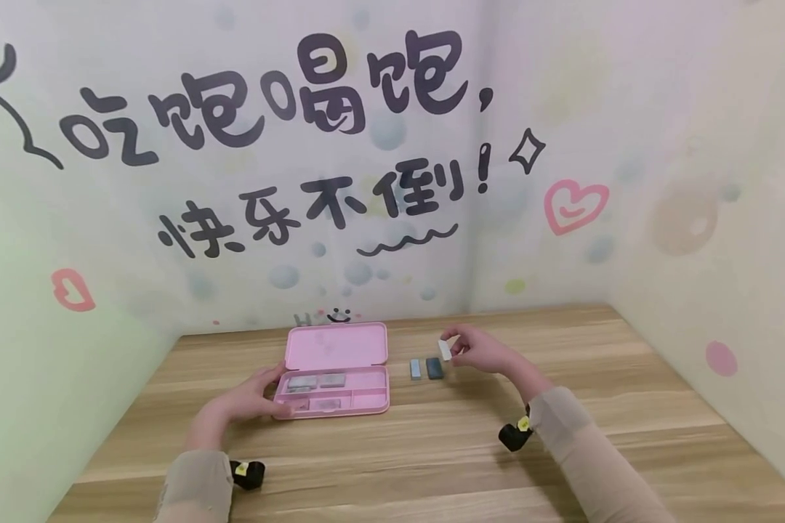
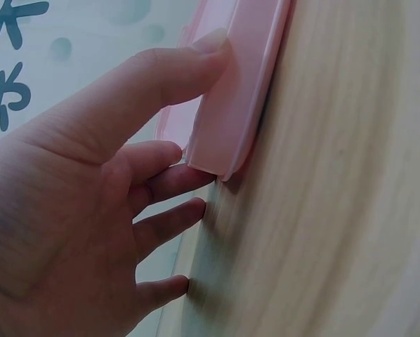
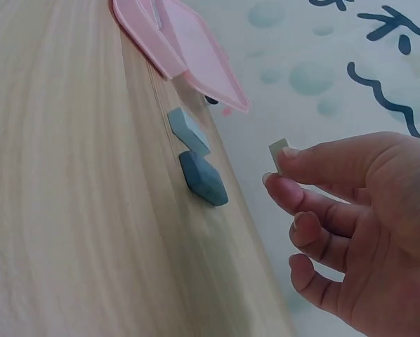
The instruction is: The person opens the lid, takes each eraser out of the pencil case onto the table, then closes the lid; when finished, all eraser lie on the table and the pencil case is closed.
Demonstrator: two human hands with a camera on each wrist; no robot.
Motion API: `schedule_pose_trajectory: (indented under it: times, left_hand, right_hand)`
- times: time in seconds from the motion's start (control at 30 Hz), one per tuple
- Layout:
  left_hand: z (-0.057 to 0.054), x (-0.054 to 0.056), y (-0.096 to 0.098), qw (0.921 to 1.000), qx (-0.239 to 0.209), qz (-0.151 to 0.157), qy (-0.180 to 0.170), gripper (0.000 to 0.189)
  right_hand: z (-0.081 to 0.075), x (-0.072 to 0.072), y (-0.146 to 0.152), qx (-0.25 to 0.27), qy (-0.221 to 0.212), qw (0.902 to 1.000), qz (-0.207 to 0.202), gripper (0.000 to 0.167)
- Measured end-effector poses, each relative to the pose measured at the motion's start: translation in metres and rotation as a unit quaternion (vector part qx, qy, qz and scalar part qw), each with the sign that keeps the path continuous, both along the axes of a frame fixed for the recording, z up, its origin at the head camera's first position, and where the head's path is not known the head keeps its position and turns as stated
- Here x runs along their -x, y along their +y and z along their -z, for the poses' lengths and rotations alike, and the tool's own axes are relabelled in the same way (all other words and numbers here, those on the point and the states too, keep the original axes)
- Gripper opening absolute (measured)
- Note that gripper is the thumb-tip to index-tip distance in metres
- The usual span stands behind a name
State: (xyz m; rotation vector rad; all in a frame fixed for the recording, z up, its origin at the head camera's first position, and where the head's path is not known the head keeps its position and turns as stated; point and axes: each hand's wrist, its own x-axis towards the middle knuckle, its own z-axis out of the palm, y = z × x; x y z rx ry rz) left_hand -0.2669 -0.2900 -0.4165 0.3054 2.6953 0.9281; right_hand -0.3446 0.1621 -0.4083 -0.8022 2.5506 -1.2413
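A pink hinged case lies on the table with its lid tipped back. My left hand holds the case's left end, thumb on the outer front wall and fingers by the end and rear. Several greyish flat blocks lie in its compartments; the front ones are partly blurred. Between thumb and index finger, my right hand pinches a small white rectangular block above the table. Just left of that hand, a light blue block and a dark blue-grey block lie side by side.
The wood-grain table runs back to a printed wall sheet right behind the lid. Walls also stand at the left and right. A black wrist camera juts from the right sleeve, another wrist camera from the left.
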Motion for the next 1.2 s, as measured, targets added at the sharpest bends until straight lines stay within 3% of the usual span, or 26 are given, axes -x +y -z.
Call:
schedule_pose_trajectory:
  times: [0.23,0.53,1.2]
  left_hand:
    - [0.0,0.0,-0.001,1.0,-0.002,0.004,0.002,0.106]
    - [-0.001,-0.004,-0.002,0.9999,0.002,0.011,0.011,0.104]
    - [0.002,-0.001,-0.002,0.9999,-0.002,0.008,0.01,0.105]
  right_hand:
    - [0.007,0.0,0.009,0.035,-0.016,0.9988,0.029,0.041]
    - [0.02,-0.001,0.016,0.038,-0.035,0.9967,0.063,0.044]
    - [0.033,-0.001,0.012,0.02,-0.02,0.9972,0.069,0.041]
